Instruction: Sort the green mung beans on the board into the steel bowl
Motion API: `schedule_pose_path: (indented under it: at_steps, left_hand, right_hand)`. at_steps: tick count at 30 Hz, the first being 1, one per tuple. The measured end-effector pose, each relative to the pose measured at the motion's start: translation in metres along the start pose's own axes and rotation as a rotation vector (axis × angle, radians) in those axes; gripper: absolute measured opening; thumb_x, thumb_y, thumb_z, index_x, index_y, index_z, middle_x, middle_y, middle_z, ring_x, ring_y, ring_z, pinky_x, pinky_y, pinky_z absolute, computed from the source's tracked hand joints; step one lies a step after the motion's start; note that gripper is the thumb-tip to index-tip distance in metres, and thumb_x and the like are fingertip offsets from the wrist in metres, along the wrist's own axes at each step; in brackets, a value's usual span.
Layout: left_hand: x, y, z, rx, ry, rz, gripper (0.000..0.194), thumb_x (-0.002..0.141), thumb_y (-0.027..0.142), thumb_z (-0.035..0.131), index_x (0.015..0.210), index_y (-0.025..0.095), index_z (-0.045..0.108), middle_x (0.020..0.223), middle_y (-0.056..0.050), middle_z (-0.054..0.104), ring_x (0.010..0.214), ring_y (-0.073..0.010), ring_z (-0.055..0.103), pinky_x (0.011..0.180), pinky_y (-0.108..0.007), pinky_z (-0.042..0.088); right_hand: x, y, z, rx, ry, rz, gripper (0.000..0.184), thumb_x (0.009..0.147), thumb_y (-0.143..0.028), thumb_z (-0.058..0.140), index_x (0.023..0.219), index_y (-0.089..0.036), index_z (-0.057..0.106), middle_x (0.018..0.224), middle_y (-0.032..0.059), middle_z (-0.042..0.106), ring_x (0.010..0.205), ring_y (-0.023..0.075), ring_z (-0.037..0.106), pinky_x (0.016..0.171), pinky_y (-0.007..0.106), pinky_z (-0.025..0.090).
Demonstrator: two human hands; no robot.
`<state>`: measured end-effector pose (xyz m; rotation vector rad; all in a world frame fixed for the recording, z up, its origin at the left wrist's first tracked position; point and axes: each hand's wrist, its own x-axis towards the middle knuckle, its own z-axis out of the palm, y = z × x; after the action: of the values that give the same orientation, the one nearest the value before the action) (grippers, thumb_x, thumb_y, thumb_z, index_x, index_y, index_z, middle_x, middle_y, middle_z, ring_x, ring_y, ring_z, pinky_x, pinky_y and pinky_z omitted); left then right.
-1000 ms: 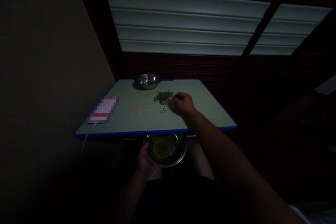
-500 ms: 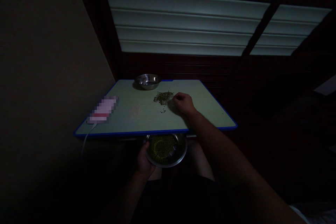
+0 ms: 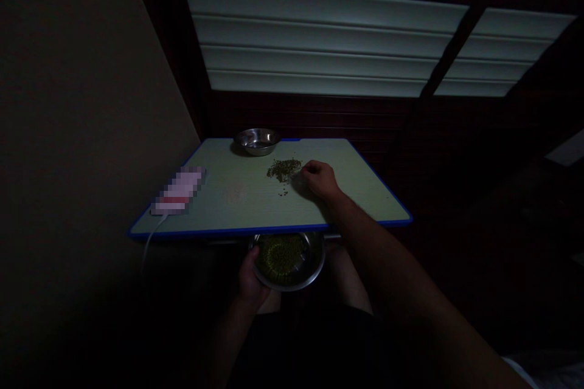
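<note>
My left hand [image 3: 252, 279] grips the rim of a metal bowl [image 3: 314, 273] below the table's front edge, its thumb over the near-left side. Small green beans [image 3: 280, 255] lie inside that bowl. Above the tabletop, my right hand [image 3: 319, 179] is closed, fingertips drawn together at the right side of a loose pile of small green beans [image 3: 283, 169]. Whatever the fingertips hold, if anything, is too small and dark to make out. Several stray beans lie just in front of the pile.
A second metal bowl [image 3: 257, 143] stands at the back left of the pale, blue-edged table [image 3: 360, 206]. On the left lies a blurred-out phone [image 3: 179, 191] with a white cable [image 3: 150, 240] hanging over the front edge. Behind rises a dark wooden panel with pale slats [image 3: 319, 42].
</note>
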<state>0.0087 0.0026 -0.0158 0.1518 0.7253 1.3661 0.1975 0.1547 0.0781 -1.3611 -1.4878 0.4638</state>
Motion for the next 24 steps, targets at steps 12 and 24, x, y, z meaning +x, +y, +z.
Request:
schedule_pose_path:
  at_steps: [12,24]
  left_hand:
    - [-0.0019,0.001,0.0023,-0.009,0.019,0.001,0.022,0.073,0.029,0.063,0.086,0.016,0.074,0.085,-0.009,0.076,0.085,-0.0273,0.07,0.088,-0.044,0.051]
    - [0.0013,-0.001,0.0006,0.028,0.068,0.018,0.021,0.072,0.032,0.061,0.084,0.018,0.073,0.084,-0.008,0.076,0.087,-0.0272,0.07,0.088,-0.043,0.051]
  right_hand:
    - [0.0011,0.0036,0.0013,0.042,-0.023,-0.016,0.014,0.065,-0.027,0.053,0.066,-0.017,0.063,0.062,-0.0015,0.06,0.062,0.0127,0.053,0.065,0.026,0.041]
    - [-0.0004,0.0001,0.0012,0.064,-0.031,-0.004,0.012,0.064,-0.026,0.054,0.065,-0.017,0.062,0.06,-0.002,0.059,0.061,0.0125,0.052,0.063,0.025,0.04]
